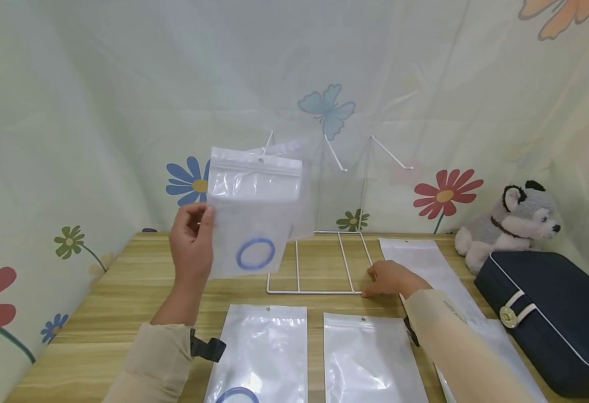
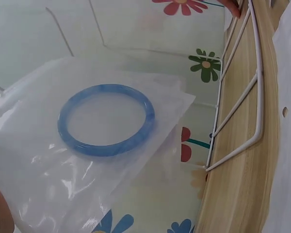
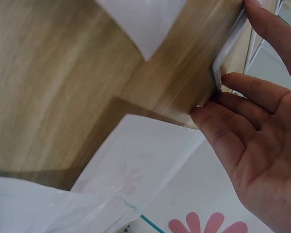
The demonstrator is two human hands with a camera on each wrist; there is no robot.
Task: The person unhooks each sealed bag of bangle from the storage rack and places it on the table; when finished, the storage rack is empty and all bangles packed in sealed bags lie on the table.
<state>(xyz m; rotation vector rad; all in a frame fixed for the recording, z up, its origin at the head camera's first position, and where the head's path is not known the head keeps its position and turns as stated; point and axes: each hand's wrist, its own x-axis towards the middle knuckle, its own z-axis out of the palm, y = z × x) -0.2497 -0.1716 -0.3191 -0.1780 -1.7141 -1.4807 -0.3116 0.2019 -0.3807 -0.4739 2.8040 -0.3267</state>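
My left hand [image 1: 192,238] pinches the left edge of a clear-and-white zip bag [image 1: 249,221] with a blue bangle [image 1: 238,254] inside. The bag's top hole is at the left hook [image 1: 264,148] of a white wire display rack [image 1: 299,291], with other bags behind it. In the left wrist view the blue bangle [image 2: 150,114] shows through the plastic, and only part of a finger [image 2: 0,211] is visible. My right hand [image 1: 392,278] grips the front right corner of the rack's base. The right wrist view shows thumb and fingers around that white wire corner [image 3: 225,48].
A zip bag with a bangle [image 1: 269,347] and another zip bag [image 1: 370,352] lie at the front of the wooden table [image 1: 98,313]. More white bags [image 1: 420,257] lie at right, beside a dark blue case [image 1: 551,313] and a plush husky [image 1: 516,224]. Two more hooks [image 1: 336,154] stick out.
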